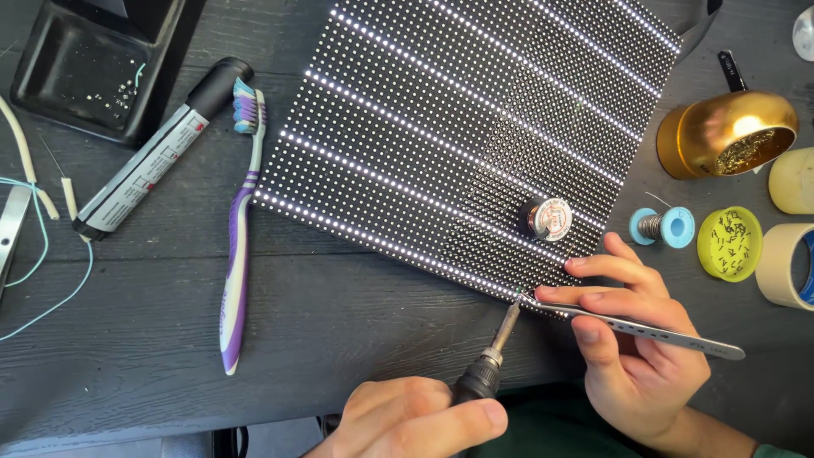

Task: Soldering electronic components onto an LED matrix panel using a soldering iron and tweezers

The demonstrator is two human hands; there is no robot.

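Panel (475, 136) of tiny light dots lies flat on the dark wood-grain counter (339, 331), turned at an angle so its near corner sits directly ahead of both hands. The left hand (415, 420) has its grip closed around the black handle of a soldering iron (492, 360), slim metal tip angled up to that corner. The right hand (632, 339) has its grip pinched together on flat steel tweezers (644, 329), points meeting the iron tip at the panel edge (fingertips rest on the panel, likely for steadiness). Just beyond the right grip, a small solder reel (547, 218) stands on the panel; a blue spool (663, 226), a yellow lid of scraps (729, 243) and a shiny brass bowl (729, 134) sit to its right. Well left of the left grip lie a purple toothbrush (239, 237) and a black-capped marker (157, 153).
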